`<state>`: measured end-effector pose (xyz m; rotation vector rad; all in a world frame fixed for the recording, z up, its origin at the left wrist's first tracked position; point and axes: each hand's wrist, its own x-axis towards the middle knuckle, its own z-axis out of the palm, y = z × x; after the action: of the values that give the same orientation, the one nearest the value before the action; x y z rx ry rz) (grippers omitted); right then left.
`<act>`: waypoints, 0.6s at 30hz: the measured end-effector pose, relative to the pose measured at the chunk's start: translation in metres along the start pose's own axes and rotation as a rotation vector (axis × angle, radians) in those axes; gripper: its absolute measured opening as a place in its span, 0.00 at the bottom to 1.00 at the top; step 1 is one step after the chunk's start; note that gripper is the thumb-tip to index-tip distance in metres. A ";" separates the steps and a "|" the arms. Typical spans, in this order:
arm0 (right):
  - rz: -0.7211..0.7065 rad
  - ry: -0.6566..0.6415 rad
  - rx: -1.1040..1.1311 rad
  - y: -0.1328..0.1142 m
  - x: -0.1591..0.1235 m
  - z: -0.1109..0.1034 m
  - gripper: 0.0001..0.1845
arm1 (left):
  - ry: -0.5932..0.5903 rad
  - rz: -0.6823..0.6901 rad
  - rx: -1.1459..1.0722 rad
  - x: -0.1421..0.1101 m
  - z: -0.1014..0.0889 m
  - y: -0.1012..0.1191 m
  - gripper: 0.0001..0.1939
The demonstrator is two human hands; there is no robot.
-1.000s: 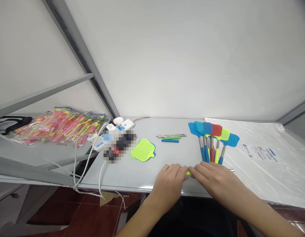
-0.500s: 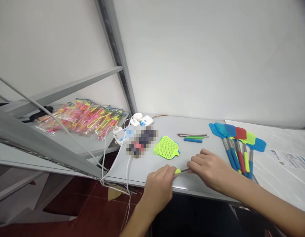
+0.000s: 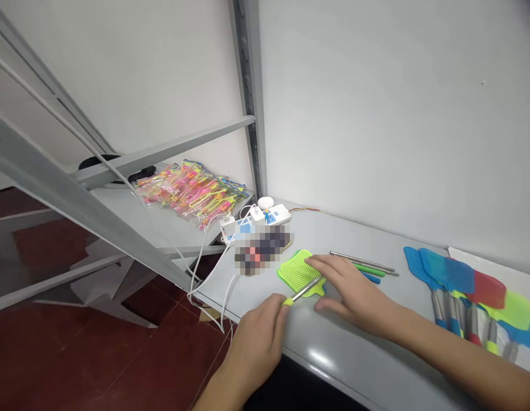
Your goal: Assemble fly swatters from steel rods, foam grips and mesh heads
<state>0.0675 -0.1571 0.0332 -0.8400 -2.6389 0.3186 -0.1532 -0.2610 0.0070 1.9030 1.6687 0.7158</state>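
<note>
My left hand [image 3: 259, 334] is closed around a yellow-green grip [image 3: 288, 302] from which a thin metal rod [image 3: 304, 290] sticks out. The rod's far end crosses over a yellow-green perforated fly swatter head [image 3: 296, 269], which lies flat with a blue-green edge showing beneath it. Over the head's right side hovers my right hand [image 3: 357, 292], fingers stretched and thumb apart, holding nothing. I cannot tell whether its fingertips touch the head. Just behind that hand lie loose metal rods [image 3: 368, 261], a green grip [image 3: 373, 270] and a blue grip, partly covered.
Several fly swatters [image 3: 447, 275] in blue, red and yellow-green lie at the right. A power strip [image 3: 280, 216] with plugs and white cables stands behind a blurred-out object [image 3: 265, 251]. Bagged colourful items [image 3: 200, 194] rest on the left shelf, beyond a grey metal post [image 3: 97, 211].
My right hand has let go of the rod and opened, moving over the swatter head. The rod now points up toward that head. The view has swung left.
</note>
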 end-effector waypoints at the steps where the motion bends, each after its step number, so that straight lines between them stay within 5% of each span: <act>1: 0.029 0.007 0.010 0.008 -0.001 0.002 0.41 | 0.047 -0.074 -0.097 0.000 0.006 0.002 0.11; 5: -0.067 -0.093 -0.058 0.037 -0.002 0.023 0.52 | 0.300 -0.289 -0.549 0.012 0.038 0.015 0.15; 10: -0.385 -0.120 -0.294 0.046 -0.002 0.037 0.20 | 0.448 -0.317 -1.007 0.026 0.071 0.027 0.15; 18: -0.472 0.016 -0.340 0.045 -0.015 -0.009 0.20 | 0.472 -0.276 -1.150 0.024 0.072 0.019 0.12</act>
<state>0.1056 -0.1287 0.0234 -0.2809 -2.8096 -0.2632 -0.0877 -0.2419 -0.0319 0.7082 1.2165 1.6192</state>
